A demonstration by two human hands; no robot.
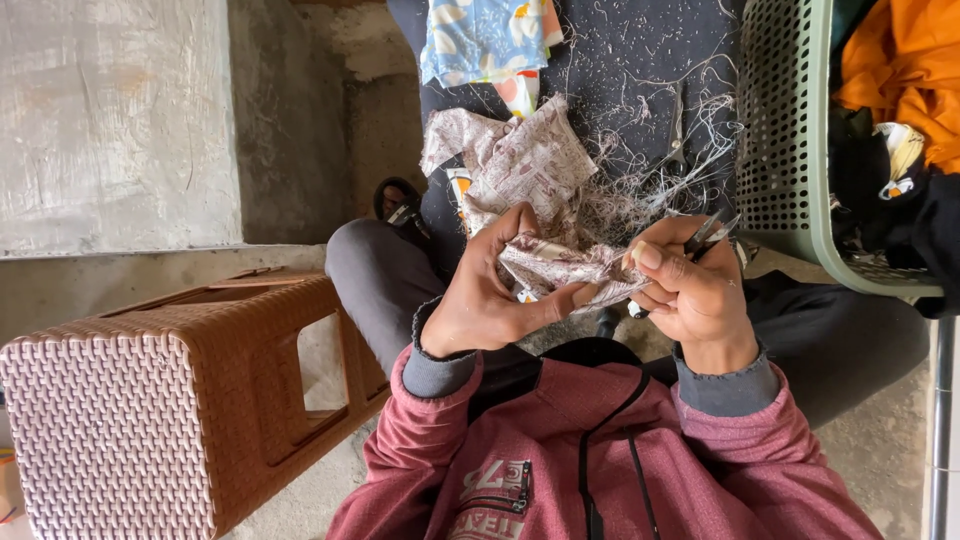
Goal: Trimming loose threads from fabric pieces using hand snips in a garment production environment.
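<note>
Nearest the camera, a dusty-pink hooded sweatshirt with grey cuffs [600, 450] fills the bottom edge, and both hands rise out of its sleeves. Closed around a crumpled piece of pale fabric with a small brownish print [530, 190], the left hand [495, 290] has its fingers curled over the top of the cloth and its thumb pressed along the lower fold. That cloth lies bunched between the two hands and spreads upward over the person's lap onto a dark cloth covered in loose thread clippings [640, 70]. Shut in a pinch, the right hand [695, 290] grips a small pair of dark thread snips [708, 235], the blades pointing up and to the right, while its thumb and forefinger also touch the edge of the printed fabric. A tangle of pale cut threads [650, 190] lies just beside the right hand.

Above the printed fabric lies a light-blue patterned cloth [485, 40]. To the right stands a green perforated plastic basket [785, 130] holding an orange garment [900, 70] and dark clothes. On the left, a brown woven-look plastic stool [170, 400] lies tipped on its side on the concrete floor [110, 120].
</note>
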